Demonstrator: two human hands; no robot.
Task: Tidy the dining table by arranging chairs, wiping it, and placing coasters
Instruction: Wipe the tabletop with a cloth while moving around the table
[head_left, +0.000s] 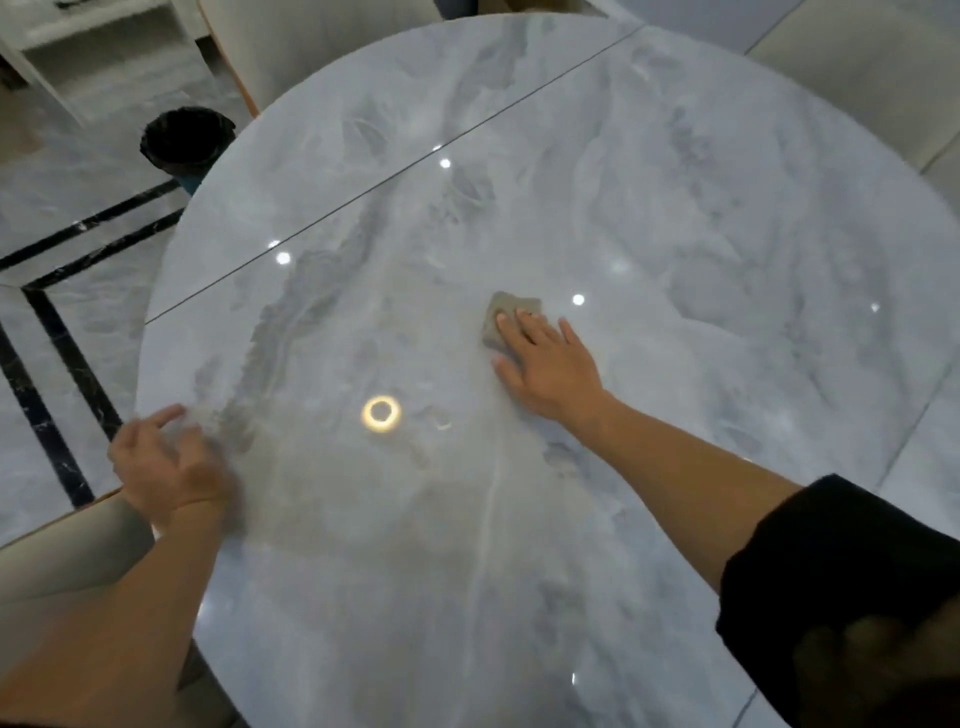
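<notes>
The right hand's fingers (524, 330) lie spread and flat, pressing down on a small grey cloth (506, 317) rather than gripping it; the cloth sits under the fingertips near the middle of the table (675, 182), its far edge poking out beyond them. The right hand (550, 369) reaches in from the near right, its bare forearm running back to a black sleeve (841, 587) pushed up at the lower right corner. The left hand (166, 470) is blurred at the near left edge of the table, its fingers loosely curled with the forefinger pointing out; it holds nothing that can be made out, and whether it touches the surface cannot be told. The table is round, glossy, grey marble-patterned, with a thin straight seam crossing its far left part and ceiling lights mirrored in it, one a bright ring (381, 413) between the two hands. A pale chair back (67, 556) sits just beside the left forearm at the near left. Far left, on the grey tiled floor (62, 208) with dark border lines, stands a bin with a black liner (187, 140), partly hidden by the table's rim. More pale chairs (857, 78) show at the far side
</notes>
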